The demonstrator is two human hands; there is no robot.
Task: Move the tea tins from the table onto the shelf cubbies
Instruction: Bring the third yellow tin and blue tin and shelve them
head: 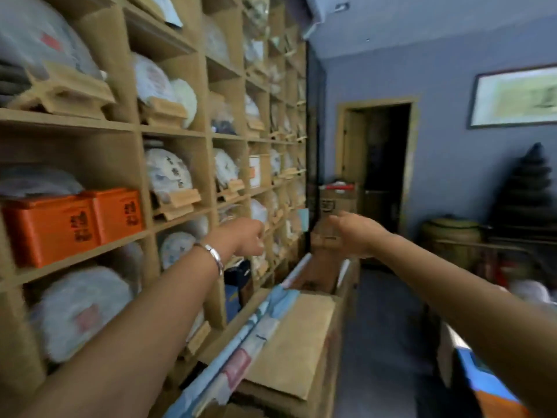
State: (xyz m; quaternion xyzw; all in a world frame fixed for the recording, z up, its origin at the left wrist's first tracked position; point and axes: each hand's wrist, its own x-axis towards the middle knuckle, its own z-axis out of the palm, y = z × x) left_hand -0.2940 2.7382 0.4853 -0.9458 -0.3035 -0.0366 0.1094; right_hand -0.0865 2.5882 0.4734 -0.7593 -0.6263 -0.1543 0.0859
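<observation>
Two bare forearms fill the foreground, both stretched forward, and neither hand holds anything. The left hand (pixel 245 238), a silver bangle (pixel 212 254) on its wrist, has its fingers loosely curled downward on nothing, in front of the wooden shelf (pixel 177 132) at about the height of its lower cubbies. The right hand (pixel 351 232) reaches ahead with the palm turned inward; motion blur hides how far its fingers are spread, though nothing lies between them. Two orange tea tins (pixel 75 224) with black printed characters stand side by side, touching, in a cubby at the left end of the shelf, set at the front edge of their board. The neighbouring cubbies hold round paper-wrapped tea cakes (pixel 167 173), many propped on small wooden stands (pixel 177 202). Below the hands, along the foot of the shelf, cardboard boxes (pixel 289 342) stand in a row, with long pale blue packets (pixel 241 348) lying on the near one's left edge. Farther off, more cartons (pixel 334 203) are stacked beside a dark doorway (pixel 382 164) in the blue wall (pixel 452 152), where a framed picture (pixel 515 96) hangs at the right. A round lidded basket (pixel 450 236) sits in the right corner.
</observation>
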